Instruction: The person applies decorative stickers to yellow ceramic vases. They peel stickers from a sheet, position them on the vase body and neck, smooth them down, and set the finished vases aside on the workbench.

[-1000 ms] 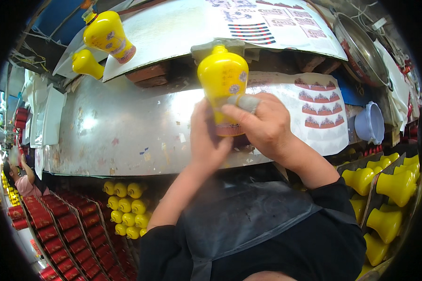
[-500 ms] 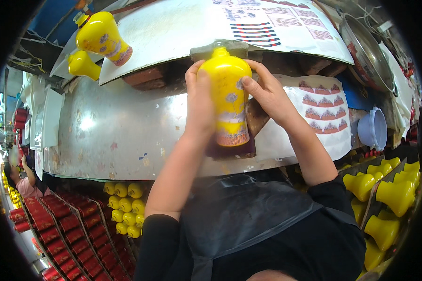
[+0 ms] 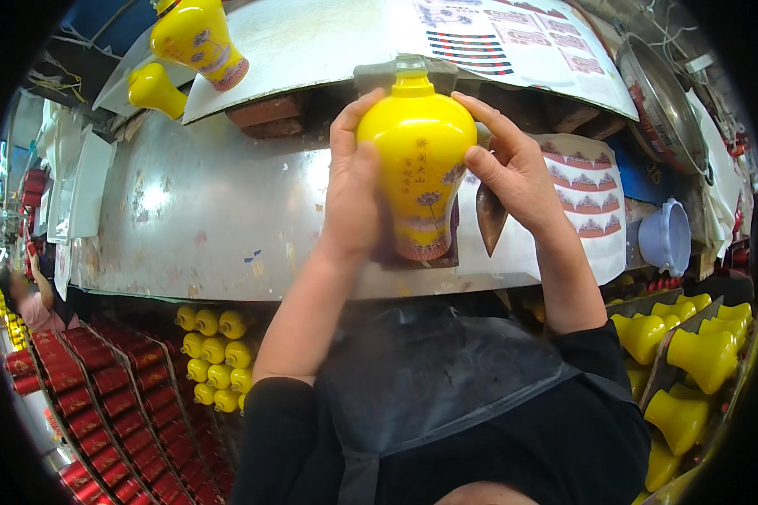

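Between my two hands is a glossy yellow bottle (image 3: 421, 130) with wide shoulders, a narrow neck and a clear rim at the top. Its front carries dark lettering, purple flowers and a reddish patterned band round the foot. My left hand (image 3: 352, 181) closes on its left side, thumb to the front. On the opposite side my right hand (image 3: 514, 164) grips the shoulder, thumb against the glass. A brown pointed piece (image 3: 490, 220) shows just under the right palm; whether the hand holds it I cannot tell. Behind the bottle's foot lies a dark red pad (image 3: 455, 244).
A metal-topped table (image 3: 202, 227) carries a raised white board (image 3: 312, 42) with printed decal sheets (image 3: 556, 38). Another decal sheet (image 3: 594, 244) lies at right, near a lilac bucket (image 3: 665, 236). Yellow bottles (image 3: 202, 46) stand far left; racks of yellow bottles (image 3: 215, 349) and red ones (image 3: 135, 387) are below.
The bottle has turned between my hands, bringing its lettering to the front and moving the flowers rightward. The whole view has shifted slightly.
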`<action>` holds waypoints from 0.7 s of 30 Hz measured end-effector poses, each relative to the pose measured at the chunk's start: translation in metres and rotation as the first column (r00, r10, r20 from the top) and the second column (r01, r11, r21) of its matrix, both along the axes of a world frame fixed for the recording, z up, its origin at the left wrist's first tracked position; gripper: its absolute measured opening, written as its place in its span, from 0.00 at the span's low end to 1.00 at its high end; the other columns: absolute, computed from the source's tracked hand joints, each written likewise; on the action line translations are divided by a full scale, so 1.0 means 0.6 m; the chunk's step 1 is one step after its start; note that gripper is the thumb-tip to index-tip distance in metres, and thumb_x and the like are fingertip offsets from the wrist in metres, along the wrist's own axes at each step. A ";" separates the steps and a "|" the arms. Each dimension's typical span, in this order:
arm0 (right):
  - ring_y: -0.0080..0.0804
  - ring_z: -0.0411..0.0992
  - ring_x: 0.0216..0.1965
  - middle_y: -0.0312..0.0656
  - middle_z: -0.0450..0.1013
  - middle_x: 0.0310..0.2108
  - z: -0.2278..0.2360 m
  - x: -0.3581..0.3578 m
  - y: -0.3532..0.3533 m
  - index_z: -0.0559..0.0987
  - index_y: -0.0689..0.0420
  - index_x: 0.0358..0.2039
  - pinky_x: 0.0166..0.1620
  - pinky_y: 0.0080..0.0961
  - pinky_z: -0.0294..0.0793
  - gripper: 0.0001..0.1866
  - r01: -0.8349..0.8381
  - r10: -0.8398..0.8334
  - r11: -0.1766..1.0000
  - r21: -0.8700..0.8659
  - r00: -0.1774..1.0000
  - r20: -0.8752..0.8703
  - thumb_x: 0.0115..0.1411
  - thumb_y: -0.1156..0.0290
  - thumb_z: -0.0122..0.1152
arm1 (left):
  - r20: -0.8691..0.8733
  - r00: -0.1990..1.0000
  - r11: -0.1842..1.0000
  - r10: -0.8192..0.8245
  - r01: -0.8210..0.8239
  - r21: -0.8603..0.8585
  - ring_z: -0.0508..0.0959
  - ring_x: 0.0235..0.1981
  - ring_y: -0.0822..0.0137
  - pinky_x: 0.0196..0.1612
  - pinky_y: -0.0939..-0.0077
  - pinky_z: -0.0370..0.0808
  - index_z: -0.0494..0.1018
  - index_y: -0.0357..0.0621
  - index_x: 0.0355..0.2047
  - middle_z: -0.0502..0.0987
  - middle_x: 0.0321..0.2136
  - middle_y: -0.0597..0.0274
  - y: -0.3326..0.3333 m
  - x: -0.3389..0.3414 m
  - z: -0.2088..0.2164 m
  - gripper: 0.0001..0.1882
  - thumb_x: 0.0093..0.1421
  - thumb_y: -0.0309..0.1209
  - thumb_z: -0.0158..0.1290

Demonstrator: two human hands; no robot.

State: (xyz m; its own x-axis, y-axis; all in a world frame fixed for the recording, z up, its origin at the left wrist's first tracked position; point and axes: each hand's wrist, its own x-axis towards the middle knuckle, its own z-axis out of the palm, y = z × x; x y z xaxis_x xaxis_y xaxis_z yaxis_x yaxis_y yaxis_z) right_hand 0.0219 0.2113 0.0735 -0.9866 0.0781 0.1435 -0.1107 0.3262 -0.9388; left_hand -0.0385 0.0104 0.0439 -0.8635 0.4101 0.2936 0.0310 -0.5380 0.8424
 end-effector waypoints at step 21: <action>0.18 0.71 0.31 0.38 0.78 0.38 -0.003 0.025 0.003 0.74 0.54 0.66 0.36 0.19 0.74 0.27 0.064 -0.063 0.998 0.018 0.997 -0.049 0.69 0.61 0.59 | -0.198 0.979 0.969 0.046 -0.091 -0.229 0.64 0.69 0.61 0.74 0.67 0.57 0.57 0.42 0.73 0.63 0.70 0.55 -0.034 0.006 0.000 0.26 0.77 0.32 0.33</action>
State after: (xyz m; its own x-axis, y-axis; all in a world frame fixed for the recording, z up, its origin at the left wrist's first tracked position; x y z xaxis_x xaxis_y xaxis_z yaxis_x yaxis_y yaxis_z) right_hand 0.0370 0.2130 0.0720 -0.9715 0.1374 0.1931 -0.1342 0.3525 -0.9261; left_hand -0.0348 -0.0098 0.0442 -0.8299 0.4293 0.3564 0.2320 -0.3154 0.9202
